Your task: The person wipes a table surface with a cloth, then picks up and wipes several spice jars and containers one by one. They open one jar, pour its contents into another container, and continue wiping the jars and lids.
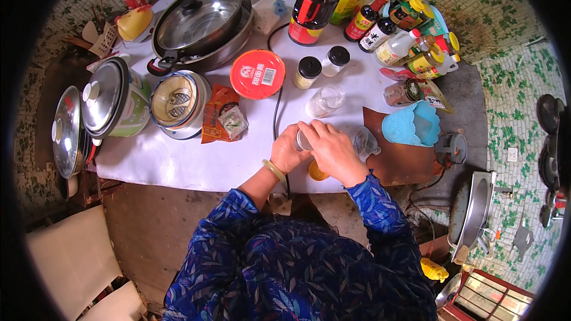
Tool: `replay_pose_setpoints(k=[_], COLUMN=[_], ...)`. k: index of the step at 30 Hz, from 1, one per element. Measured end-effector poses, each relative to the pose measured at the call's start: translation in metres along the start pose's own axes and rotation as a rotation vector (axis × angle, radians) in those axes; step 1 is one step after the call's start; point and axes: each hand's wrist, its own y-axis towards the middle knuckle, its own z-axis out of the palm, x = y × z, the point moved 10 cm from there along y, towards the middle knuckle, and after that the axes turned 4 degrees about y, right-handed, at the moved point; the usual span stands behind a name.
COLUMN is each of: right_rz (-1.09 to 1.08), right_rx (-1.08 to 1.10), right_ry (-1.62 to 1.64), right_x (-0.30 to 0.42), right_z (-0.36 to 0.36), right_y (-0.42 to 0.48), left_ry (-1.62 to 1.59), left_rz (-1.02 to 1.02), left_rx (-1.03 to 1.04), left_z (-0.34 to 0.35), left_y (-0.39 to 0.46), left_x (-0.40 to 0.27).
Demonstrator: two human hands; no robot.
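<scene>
Between my two hands is a small jar (303, 141), its greyish side partly hidden by fingers. My left hand (287, 149) wraps around it from the left. My right hand (331, 148) lies over it from the right, fingers bent across its top. Below the right hand a round yellow lid (317, 170) rests on the table, partly covered. Just beyond the hands stands an uncapped clear jar (328, 99). Farther back are two shakers with black lids, one with pale yellow contents (307, 72) and one with white contents (335, 61). A crumpled clear plastic bag (366, 141) lies right of my right hand.
A red-lidded tub (258, 74), an orange packet (218, 116) and stacked bowls (176, 98) stand left. Behind are a lidded pan (200, 18) and a large dark sauce bottle (313, 6). Several condiment bottles crowd the back right. A blue scalloped container (411, 125) stands right. A black cable (277, 111) crosses the table.
</scene>
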Motion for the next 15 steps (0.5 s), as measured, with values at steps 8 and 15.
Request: replay_pose_setpoints(k=[8,15], right_rz=[0.046,0.159], right_rx=[-0.055,0.043], right_ry=[0.031,-0.017], right_x=[0.001,-0.014], right_z=[-0.013,0.016], right_y=[-0.001,-0.002], left_ry=[-0.007,0.011], left_rz=[-0.006,-0.004], left_rx=[-0.005,0.009], left_z=[-0.004,0.0], left_y=[0.0,0.0], left_x=[-0.005,-0.001])
